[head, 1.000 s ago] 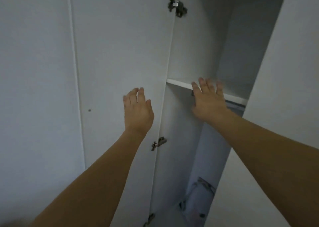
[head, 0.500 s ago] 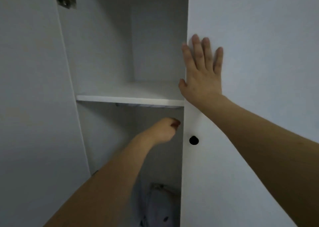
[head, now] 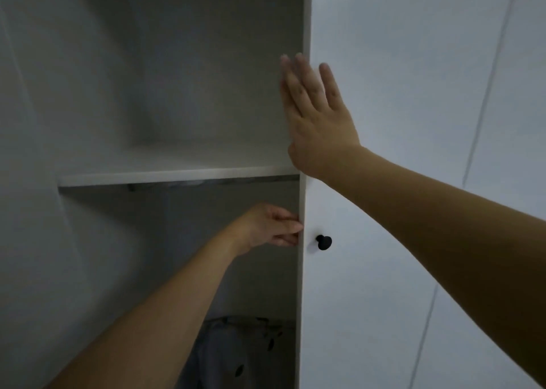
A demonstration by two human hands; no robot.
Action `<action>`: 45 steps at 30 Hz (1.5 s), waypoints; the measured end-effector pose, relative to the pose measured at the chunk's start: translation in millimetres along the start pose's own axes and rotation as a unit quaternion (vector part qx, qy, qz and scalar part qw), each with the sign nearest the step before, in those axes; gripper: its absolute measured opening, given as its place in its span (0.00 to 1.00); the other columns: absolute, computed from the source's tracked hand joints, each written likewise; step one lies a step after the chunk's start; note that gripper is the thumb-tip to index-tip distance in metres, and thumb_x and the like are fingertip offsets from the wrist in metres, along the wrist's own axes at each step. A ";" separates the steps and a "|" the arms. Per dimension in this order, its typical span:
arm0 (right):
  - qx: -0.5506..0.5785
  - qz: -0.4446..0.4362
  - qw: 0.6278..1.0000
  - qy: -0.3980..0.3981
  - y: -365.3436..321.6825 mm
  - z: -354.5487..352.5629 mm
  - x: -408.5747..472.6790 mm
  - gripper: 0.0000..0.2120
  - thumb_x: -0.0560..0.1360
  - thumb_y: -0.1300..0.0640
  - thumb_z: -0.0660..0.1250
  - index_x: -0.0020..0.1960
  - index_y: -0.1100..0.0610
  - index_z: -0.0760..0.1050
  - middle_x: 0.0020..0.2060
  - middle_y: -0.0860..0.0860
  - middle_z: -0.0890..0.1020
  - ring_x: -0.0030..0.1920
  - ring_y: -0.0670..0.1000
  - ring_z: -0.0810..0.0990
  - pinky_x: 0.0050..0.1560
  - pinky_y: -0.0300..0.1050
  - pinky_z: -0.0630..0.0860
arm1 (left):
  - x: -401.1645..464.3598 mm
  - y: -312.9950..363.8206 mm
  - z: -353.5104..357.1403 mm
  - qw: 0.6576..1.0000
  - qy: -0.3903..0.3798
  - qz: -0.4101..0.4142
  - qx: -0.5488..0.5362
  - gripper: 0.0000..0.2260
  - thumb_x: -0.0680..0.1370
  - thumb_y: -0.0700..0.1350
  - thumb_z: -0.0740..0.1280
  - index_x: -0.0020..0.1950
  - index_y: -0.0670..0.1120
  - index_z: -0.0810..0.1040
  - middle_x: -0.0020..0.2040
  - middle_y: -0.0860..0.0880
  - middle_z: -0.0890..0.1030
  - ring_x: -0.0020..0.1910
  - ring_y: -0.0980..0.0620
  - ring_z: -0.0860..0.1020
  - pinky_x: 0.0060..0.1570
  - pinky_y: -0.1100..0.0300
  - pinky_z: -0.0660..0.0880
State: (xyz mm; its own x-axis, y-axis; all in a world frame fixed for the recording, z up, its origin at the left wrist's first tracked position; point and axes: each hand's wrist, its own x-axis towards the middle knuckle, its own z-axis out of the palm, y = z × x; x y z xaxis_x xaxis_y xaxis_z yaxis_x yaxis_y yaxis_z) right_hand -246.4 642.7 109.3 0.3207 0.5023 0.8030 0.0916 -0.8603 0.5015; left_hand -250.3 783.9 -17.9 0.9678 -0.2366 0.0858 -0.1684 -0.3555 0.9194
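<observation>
A white wardrobe stands open in front of me. Its right door (head: 399, 181) carries a small black knob (head: 324, 242). My right hand (head: 317, 122) lies flat with straight fingers against the front of that door, near its left edge. Lower down, my left hand (head: 271, 229) reaches into the opening and its fingers curl round the door's inner edge (head: 302, 270), just left of the knob. A white shelf (head: 165, 176) crosses the inside at the level of my right wrist.
The open left door (head: 26, 211) fills the left side of the view. A grey patterned cloth bundle (head: 236, 356) lies low inside the wardrobe. A hanging rail (head: 177, 185) runs under the shelf. Another white panel (head: 517, 152) stands at the far right.
My view swung right from the left door to the right one. My right hand went from the shelf edge to the door front, and my left hand came to the door's edge.
</observation>
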 end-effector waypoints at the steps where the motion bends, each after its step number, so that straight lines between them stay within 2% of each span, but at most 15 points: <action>1: -0.045 -0.015 0.999 -0.018 4.2 -12.2 -6.1 0.36 0.74 0.53 0.54 0.78 0.62 0.46 0.78 0.59 0.43 0.77 0.60 0.39 0.73 0.58 0.34 | -5.1 6.0 3.0 1.000 -0.028 0.000 -0.003 0.08 0.76 0.42 0.71 0.53 0.42 0.83 0.46 0.44 0.86 0.48 0.45 0.84 0.55 0.52 0.79; 4: -0.193 -0.087 0.972 -0.105 15.1 -48.1 -26.8 0.34 0.77 0.46 0.50 0.77 0.61 0.50 0.77 0.61 0.44 0.77 0.61 0.38 0.72 0.62 0.32 | -21.6 28.4 22.1 0.993 -0.117 0.027 -0.002 0.10 0.74 0.43 0.73 0.52 0.39 0.83 0.48 0.41 0.85 0.48 0.44 0.84 0.50 0.54 0.81; 7: -0.282 -0.101 0.938 -0.178 31.8 -77.6 -45.1 0.35 0.77 0.41 0.50 0.77 0.60 0.51 0.77 0.62 0.45 0.77 0.63 0.39 0.73 0.63 0.33 | -34.8 52.3 47.8 0.982 -0.182 0.050 0.031 0.09 0.72 0.44 0.75 0.49 0.41 0.85 0.46 0.42 0.86 0.45 0.45 0.85 0.44 0.58 0.81; 11: -0.335 -0.099 0.904 -0.246 56.4 -108.5 -64.9 0.37 0.78 0.38 0.48 0.78 0.59 0.46 0.77 0.61 0.43 0.77 0.61 0.40 0.75 0.60 0.38 | -46.5 77.4 81.9 0.971 -0.193 0.098 0.100 0.11 0.70 0.47 0.76 0.46 0.40 0.85 0.42 0.44 0.86 0.42 0.46 0.85 0.45 0.55 0.82; 14: -0.388 -0.103 0.873 -0.277 74.6 -124.1 -80.0 0.38 0.78 0.37 0.50 0.78 0.58 0.44 0.78 0.60 0.43 0.77 0.60 0.42 0.76 0.58 0.42 | -55.7 82.3 110.4 0.966 -0.154 0.149 0.145 0.17 0.66 0.57 0.77 0.47 0.46 0.85 0.43 0.51 0.86 0.42 0.55 0.84 0.47 0.56 0.81; 16: -0.396 -0.090 0.869 -0.283 94.2 -136.5 -95.6 0.37 0.78 0.39 0.49 0.78 0.59 0.42 0.77 0.60 0.42 0.77 0.60 0.40 0.75 0.58 0.40 | -64.2 82.0 143.5 0.965 -0.099 0.172 0.171 0.27 0.62 0.66 0.74 0.58 0.55 0.80 0.52 0.58 0.83 0.50 0.61 0.81 0.51 0.58 0.79; 18: -0.391 -0.067 0.876 -0.274 114.0 -149.5 -112.7 0.37 0.78 0.41 0.46 0.77 0.61 0.38 0.77 0.60 0.38 0.76 0.61 0.36 0.74 0.61 0.35 | -71.3 80.7 182.0 0.966 -0.088 0.188 0.156 0.35 0.62 0.68 0.72 0.66 0.61 0.68 0.60 0.63 0.76 0.59 0.59 0.76 0.52 0.60 0.75; 22: -0.421 -0.061 0.858 -0.289 139.3 -161.6 -139.9 0.36 0.78 0.43 0.44 0.77 0.63 0.39 0.76 0.62 0.39 0.76 0.62 0.36 0.73 0.61 0.33 | -70.2 85.4 245.8 0.974 -0.111 0.192 0.055 0.31 0.69 0.60 0.68 0.67 0.67 0.56 0.55 0.58 0.75 0.51 0.53 0.79 0.49 0.52 0.81; 25: -0.427 -0.054 0.845 -0.318 154.0 -165.6 -152.6 0.35 0.78 0.44 0.43 0.77 0.63 0.41 0.77 0.62 0.41 0.77 0.61 0.38 0.74 0.60 0.35 | -69.9 94.4 274.2 0.972 -0.081 0.208 0.069 0.35 0.70 0.56 0.66 0.71 0.64 0.50 0.59 0.54 0.74 0.51 0.51 0.79 0.48 0.50 0.81; 27: -0.427 -0.058 0.841 -0.327 166.0 -168.8 -160.3 0.34 0.78 0.44 0.43 0.77 0.62 0.42 0.77 0.61 0.42 0.77 0.61 0.38 0.74 0.59 0.35 | -71.0 99.3 292.8 0.969 -0.036 0.216 0.111 0.39 0.72 0.55 0.64 0.76 0.56 0.45 0.71 0.48 0.67 0.54 0.48 0.79 0.48 0.56 0.80; 30: -0.413 -0.071 0.850 -0.321 179.8 -171.6 -167.2 0.33 0.79 0.45 0.43 0.78 0.62 0.43 0.77 0.60 0.43 0.77 0.60 0.39 0.75 0.59 0.36 | -72.4 104.7 309.2 0.961 -0.005 0.223 0.165 0.40 0.74 0.54 0.61 0.77 0.47 0.40 0.75 0.42 0.61 0.53 0.49 0.80 0.41 0.61 0.76; 33: -0.410 -0.083 0.852 -0.315 188.0 -169.2 -171.5 0.32 0.79 0.47 0.43 0.77 0.64 0.43 0.77 0.61 0.43 0.77 0.60 0.39 0.75 0.59 0.36 | -71.0 106.8 314.4 0.956 -0.004 0.228 0.184 0.40 0.75 0.52 0.60 0.77 0.42 0.38 0.75 0.38 0.61 0.63 0.42 0.75 0.51 0.56 0.78; 37: -0.410 -0.078 0.857 -0.304 197.9 -165.4 -179.4 0.31 0.79 0.48 0.41 0.77 0.64 0.42 0.77 0.60 0.43 0.77 0.60 0.40 0.75 0.59 0.36 | -72.9 114.6 326.0 0.951 -0.001 0.238 0.195 0.40 0.76 0.50 0.60 0.76 0.38 0.36 0.77 0.36 0.55 0.67 0.38 0.70 0.60 0.49 0.76; 40: -0.409 -0.077 0.857 -0.303 210.7 -165.1 -188.2 0.31 0.79 0.49 0.40 0.77 0.64 0.41 0.77 0.61 0.43 0.77 0.60 0.40 0.75 0.59 0.36 | -71.6 120.3 339.0 0.943 0.011 0.254 0.214 0.40 0.78 0.49 0.59 0.75 0.34 0.35 0.78 0.35 0.43 0.76 0.38 0.56 0.70 0.52 0.67; 45: -0.411 -0.065 0.857 -0.304 236.2 -161.3 -206.0 0.31 0.78 0.50 0.38 0.77 0.64 0.40 0.77 0.60 0.41 0.77 0.60 0.39 0.76 0.59 0.37 | -62.4 129.9 374.3 0.937 0.028 0.265 0.228 0.39 0.78 0.49 0.57 0.73 0.31 0.34 0.76 0.32 0.40 0.77 0.36 0.46 0.74 0.50 0.58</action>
State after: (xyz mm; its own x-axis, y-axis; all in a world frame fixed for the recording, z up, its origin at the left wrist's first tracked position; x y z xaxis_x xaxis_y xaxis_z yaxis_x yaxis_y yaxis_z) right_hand -442.9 350.1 114.3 0.8133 0.2359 0.5318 -0.4505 -0.3231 0.8323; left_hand -402.5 414.0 -47.5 0.7317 -0.4463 0.5152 -0.6781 -0.5533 0.4838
